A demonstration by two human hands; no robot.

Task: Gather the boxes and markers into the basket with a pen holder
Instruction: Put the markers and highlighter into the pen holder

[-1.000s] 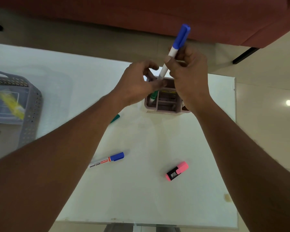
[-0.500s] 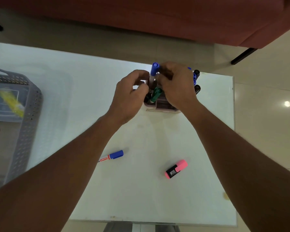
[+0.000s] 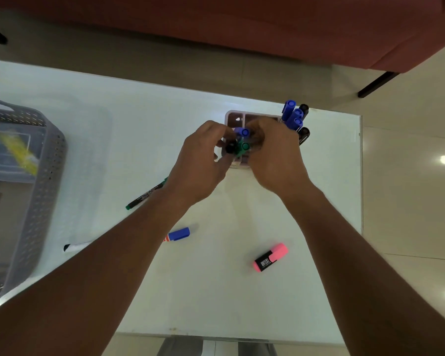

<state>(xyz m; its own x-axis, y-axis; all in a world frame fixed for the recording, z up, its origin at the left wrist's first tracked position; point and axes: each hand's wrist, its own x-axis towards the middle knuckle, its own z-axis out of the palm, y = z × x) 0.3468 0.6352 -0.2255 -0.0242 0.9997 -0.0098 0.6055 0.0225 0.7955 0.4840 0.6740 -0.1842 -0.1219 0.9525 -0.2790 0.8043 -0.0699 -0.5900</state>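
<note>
Hands meet over the pen holder (image 3: 252, 118) at the far side of the white surface (image 3: 216, 291), both forearms reaching forward and slightly inward. The left hand (image 3: 203, 163) is curled, its fingers bent around the near left corner of the holder beside a black-capped marker (image 3: 230, 147). The right hand (image 3: 272, 155) is curled too, fingers pinched at the blue-capped marker (image 3: 242, 131), which stands nearly upright in the holder, cap up, next to a green-capped marker (image 3: 242, 147). More blue and black markers (image 3: 294, 116) stand in the holder's right compartment, caps up.

On the surface, a green pen (image 3: 145, 195) lies diagonally, tip toward the near left. A blue-capped marker on the surface (image 3: 179, 233) lies almost crosswise, cap to the right. A pink highlighter (image 3: 270, 257) lies tilted, cap toward the far right. The grey basket (image 3: 49, 176) sits at the left edge, with a clear box (image 3: 8, 152) inside.
</note>
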